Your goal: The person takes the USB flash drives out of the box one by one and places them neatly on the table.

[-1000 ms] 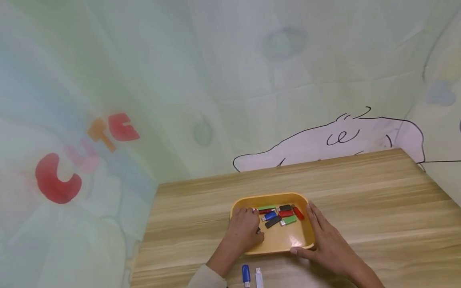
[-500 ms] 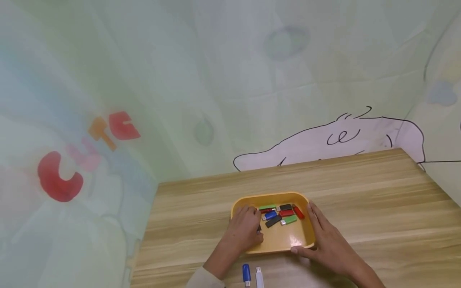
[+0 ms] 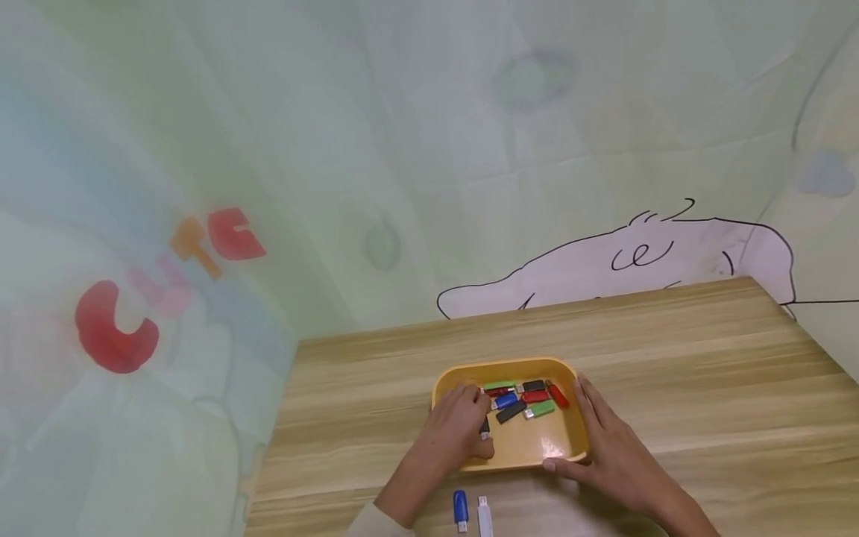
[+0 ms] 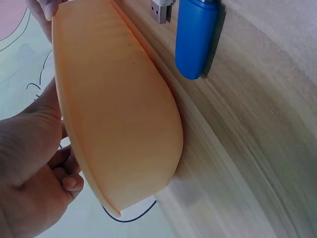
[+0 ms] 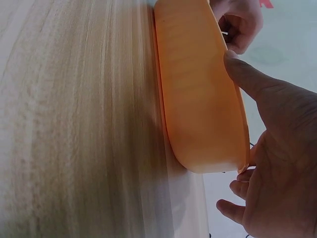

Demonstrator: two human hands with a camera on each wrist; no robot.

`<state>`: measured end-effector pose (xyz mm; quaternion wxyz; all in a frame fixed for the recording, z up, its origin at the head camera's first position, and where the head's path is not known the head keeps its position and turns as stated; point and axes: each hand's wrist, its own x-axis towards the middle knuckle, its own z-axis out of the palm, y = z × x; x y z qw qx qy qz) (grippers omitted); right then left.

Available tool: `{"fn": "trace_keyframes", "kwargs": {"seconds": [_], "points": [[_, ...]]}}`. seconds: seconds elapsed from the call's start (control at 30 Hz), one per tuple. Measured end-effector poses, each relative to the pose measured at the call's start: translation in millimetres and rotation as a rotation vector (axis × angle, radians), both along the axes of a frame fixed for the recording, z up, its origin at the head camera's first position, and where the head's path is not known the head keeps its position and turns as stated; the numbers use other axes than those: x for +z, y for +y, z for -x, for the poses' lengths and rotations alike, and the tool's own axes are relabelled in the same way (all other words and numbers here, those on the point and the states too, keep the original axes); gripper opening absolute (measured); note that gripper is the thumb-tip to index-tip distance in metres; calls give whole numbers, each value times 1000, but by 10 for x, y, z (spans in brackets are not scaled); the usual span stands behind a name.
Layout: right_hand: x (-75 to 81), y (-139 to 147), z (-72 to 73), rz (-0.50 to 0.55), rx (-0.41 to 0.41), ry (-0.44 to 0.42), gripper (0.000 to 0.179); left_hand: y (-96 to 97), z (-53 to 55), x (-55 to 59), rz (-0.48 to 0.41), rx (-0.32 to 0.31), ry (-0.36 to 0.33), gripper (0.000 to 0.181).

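A yellow plastic tray (image 3: 523,462) stands on the table with several USB flash drives in its far part, among them a blue one (image 3: 505,401), a green one (image 3: 540,409) and a black one (image 3: 511,412). My left hand (image 3: 451,426) reaches into the tray's left end, fingers curled. Between its thumb and fingers it pinches a black USB flash drive (image 3: 485,426), partly hidden, its metal plug toward me. My right hand (image 3: 614,455) grips the tray's near right corner, thumb (image 5: 237,67) on the near rim and fingers along the right side.
In front of the tray, a blue USB flash drive (image 3: 460,507) and a white one (image 3: 485,516) lie side by side on the wood-grain table (image 3: 671,358). A printed cloth (image 3: 403,186) hangs behind the table and on the left.
My left hand has shifted slightly, and more of the black flash drive shows between its thumb and fingers, plug included. The right hand and the tray stay in place.
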<state>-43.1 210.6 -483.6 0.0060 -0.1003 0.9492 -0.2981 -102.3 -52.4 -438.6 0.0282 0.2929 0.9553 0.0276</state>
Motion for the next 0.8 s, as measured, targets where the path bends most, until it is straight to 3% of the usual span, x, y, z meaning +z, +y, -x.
{"fn": "trace_keyframes", "kwargs": {"seconds": [0.23,0.57,0.8], "points": [[-10,1,-8,5,1,7,134,-35,-48,44,-35,-43,17,36],[-22,-8,8,-8,0,10,134,-109,-109,60,-89,-109,132,34],[-30,-5,7,-7,3,2,134,-127,-191,123,-97,-85,77,36]]}}
